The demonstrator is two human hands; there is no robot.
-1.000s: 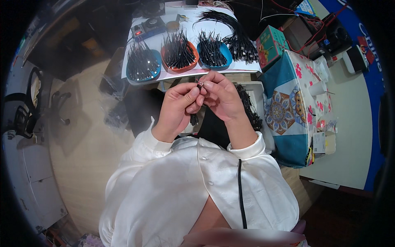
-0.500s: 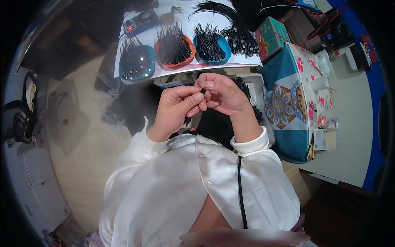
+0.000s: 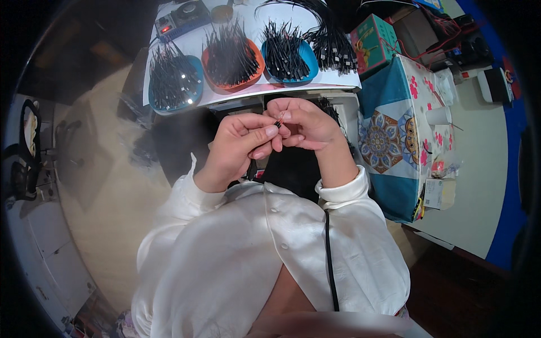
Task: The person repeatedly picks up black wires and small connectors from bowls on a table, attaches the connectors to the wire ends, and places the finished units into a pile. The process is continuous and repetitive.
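Note:
My left hand (image 3: 239,143) pinches a short black cable (image 3: 278,124) between thumb and forefinger, out in front of my chest. Thin reddish wires stick out of the cable's end. The thumb and forefinger of my right hand (image 3: 310,125) close on those wires, and the two hands touch. Beyond them, on the white table (image 3: 225,102), stand a blue tray (image 3: 201,76), an orange tray (image 3: 260,63) and a second blue tray (image 3: 311,63). All three are filled with short black cables. A long bundle of black cables (image 3: 336,49) with metal plugs lies to their right.
A device with a red light (image 3: 181,19) sits at the table's far left. On the right are a green carton (image 3: 373,42), a surface under patterned cloth (image 3: 383,143), a white cup (image 3: 438,116) and a small box (image 3: 434,192). A black chair (image 3: 28,152) stands far left.
The whole view has shifted slightly, with the table and trays sitting a little higher and more to the left. Both hands keep the same grip on the cable.

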